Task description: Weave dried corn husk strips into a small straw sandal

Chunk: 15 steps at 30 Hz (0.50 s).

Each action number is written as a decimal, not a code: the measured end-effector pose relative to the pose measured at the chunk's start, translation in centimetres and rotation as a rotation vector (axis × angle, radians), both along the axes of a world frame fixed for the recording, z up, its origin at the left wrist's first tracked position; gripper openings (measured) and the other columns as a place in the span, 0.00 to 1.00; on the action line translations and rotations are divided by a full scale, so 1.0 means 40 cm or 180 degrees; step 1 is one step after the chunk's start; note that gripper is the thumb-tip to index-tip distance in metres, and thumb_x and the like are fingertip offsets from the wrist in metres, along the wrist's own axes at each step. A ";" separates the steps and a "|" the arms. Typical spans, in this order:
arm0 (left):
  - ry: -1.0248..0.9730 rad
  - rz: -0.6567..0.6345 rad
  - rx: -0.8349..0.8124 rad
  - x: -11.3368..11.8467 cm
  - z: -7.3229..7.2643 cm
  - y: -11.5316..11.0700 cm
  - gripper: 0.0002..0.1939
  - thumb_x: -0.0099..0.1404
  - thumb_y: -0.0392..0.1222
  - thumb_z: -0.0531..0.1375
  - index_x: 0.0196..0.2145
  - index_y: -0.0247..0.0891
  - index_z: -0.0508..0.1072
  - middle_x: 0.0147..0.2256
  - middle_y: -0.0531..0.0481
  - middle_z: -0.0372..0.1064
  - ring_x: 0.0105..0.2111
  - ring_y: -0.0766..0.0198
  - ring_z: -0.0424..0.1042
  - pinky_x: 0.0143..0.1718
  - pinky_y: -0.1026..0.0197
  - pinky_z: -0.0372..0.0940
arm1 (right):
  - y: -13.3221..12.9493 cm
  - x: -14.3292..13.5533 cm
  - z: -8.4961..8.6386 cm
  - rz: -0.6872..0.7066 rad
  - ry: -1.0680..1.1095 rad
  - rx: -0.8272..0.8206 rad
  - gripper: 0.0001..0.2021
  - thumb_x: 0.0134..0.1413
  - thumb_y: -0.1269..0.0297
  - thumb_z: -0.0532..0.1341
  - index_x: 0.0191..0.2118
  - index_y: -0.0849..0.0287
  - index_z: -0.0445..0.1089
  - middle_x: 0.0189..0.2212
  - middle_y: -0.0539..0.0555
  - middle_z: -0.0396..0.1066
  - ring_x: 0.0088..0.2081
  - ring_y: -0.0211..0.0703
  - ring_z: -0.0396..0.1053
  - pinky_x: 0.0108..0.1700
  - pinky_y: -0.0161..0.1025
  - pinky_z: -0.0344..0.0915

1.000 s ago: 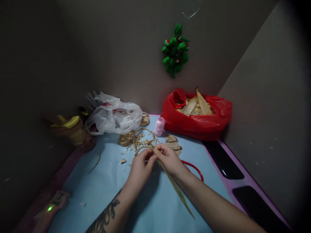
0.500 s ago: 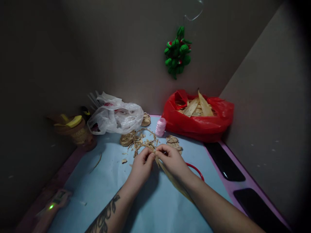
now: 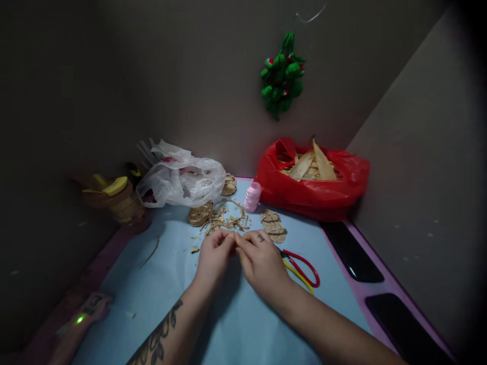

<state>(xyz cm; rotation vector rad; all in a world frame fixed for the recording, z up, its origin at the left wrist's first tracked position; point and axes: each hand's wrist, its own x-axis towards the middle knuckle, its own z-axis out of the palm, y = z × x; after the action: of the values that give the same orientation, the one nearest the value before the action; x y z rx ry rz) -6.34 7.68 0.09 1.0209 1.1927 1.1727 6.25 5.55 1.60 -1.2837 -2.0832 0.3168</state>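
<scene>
My left hand is closed in a pinch above the middle of the blue sheet. Its fingertips meet those of my right hand, which pinches too. Whatever lies between the fingers is hidden; only a tiny pale tip shows at the top. Just beyond the hands are pale husk scraps, a thin braided ring and a coiled braid. Right of them lies a flat braided piece shaped like a small sole. Beside my right hand rests a cutting tool with one red and one yellow handle.
A pink thread spool stands behind the scraps. A red bag of dried husks sits back right, a clear plastic bag back left. Two black phones line the right edge. At lower left is a blurred hand-like shape with a green light.
The dried husk strip that hung from my fingers under the right forearm no longer shows. My right hand has turned and shifted slightly left, uncovering the tool's yellow handle. The view has tilted slightly.
</scene>
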 end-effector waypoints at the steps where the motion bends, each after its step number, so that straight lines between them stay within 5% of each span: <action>1: -0.0085 0.0005 -0.0035 0.001 -0.001 0.002 0.11 0.55 0.45 0.59 0.24 0.35 0.66 0.20 0.57 0.61 0.20 0.70 0.60 0.24 0.67 0.56 | -0.003 -0.002 -0.003 -0.0039 -0.0212 0.0122 0.17 0.56 0.72 0.53 0.50 0.63 0.70 0.37 0.61 0.70 0.41 0.52 0.61 0.45 0.48 0.60; 4: 0.0045 0.0167 0.0064 0.006 -0.006 0.004 0.10 0.55 0.44 0.59 0.23 0.35 0.64 0.20 0.57 0.60 0.21 0.70 0.60 0.24 0.67 0.56 | -0.002 -0.001 -0.009 -0.0041 -0.0445 0.0228 0.18 0.56 0.72 0.53 0.52 0.63 0.68 0.39 0.62 0.69 0.42 0.53 0.60 0.46 0.50 0.60; 7: 0.0374 0.0142 0.0216 0.009 -0.010 0.002 0.09 0.58 0.44 0.56 0.25 0.37 0.62 0.21 0.57 0.60 0.22 0.69 0.62 0.25 0.66 0.58 | 0.022 0.013 -0.008 0.0107 0.0072 -0.0087 0.15 0.56 0.71 0.53 0.46 0.59 0.71 0.36 0.59 0.69 0.41 0.49 0.62 0.45 0.47 0.61; 12: 0.0571 -0.0430 0.0278 0.014 -0.002 -0.004 0.10 0.63 0.46 0.51 0.27 0.39 0.60 0.19 0.57 0.59 0.20 0.66 0.62 0.25 0.64 0.59 | 0.076 0.038 -0.011 0.0158 0.1686 -0.1513 0.08 0.50 0.67 0.57 0.38 0.60 0.69 0.34 0.54 0.70 0.36 0.42 0.67 0.39 0.39 0.63; 15: 0.1116 -0.0483 0.0530 0.014 0.012 -0.010 0.09 0.63 0.43 0.50 0.26 0.39 0.60 0.20 0.56 0.60 0.22 0.66 0.61 0.26 0.64 0.57 | 0.088 0.043 -0.018 0.0367 0.2118 -0.2152 0.06 0.47 0.63 0.59 0.29 0.60 0.67 0.24 0.49 0.67 0.27 0.37 0.64 0.31 0.35 0.60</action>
<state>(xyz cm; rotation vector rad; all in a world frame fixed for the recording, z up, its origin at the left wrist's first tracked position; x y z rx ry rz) -5.76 7.30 0.56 1.4625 1.2752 1.0115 7.96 9.07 0.90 -1.1749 -1.5037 1.3835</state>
